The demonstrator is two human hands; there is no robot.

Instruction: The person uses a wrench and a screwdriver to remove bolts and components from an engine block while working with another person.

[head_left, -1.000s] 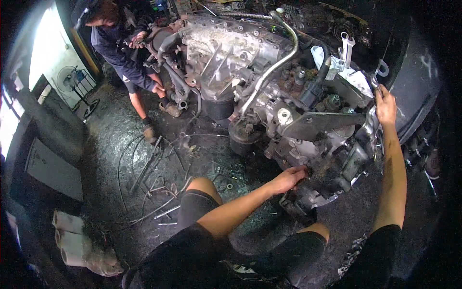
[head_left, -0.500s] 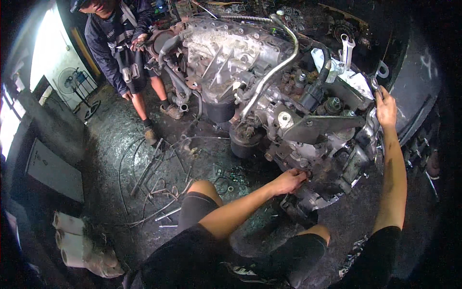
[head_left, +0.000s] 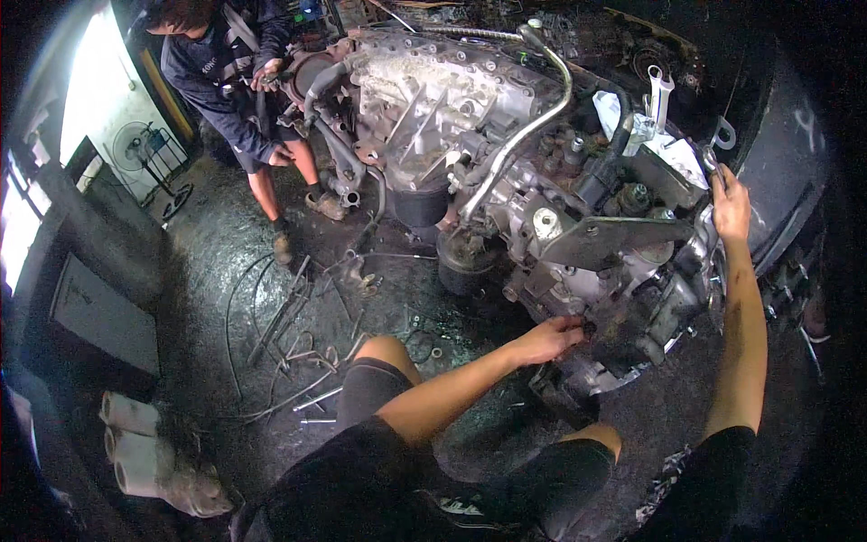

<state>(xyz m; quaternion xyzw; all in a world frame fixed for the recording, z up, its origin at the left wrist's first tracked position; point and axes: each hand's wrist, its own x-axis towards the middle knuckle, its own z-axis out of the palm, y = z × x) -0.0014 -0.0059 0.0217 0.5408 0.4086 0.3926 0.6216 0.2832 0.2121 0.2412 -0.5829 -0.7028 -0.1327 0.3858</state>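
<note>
As the left hand pinches a small dark part low on the engine, near side, fingers closed, the right hand wraps its fingers round a metal wrench beside the engine's right end; a co-worker bends at its far left!

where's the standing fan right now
The standing fan is in the upper left of the head view, in front of the pale wall and left of the co-worker.
</note>
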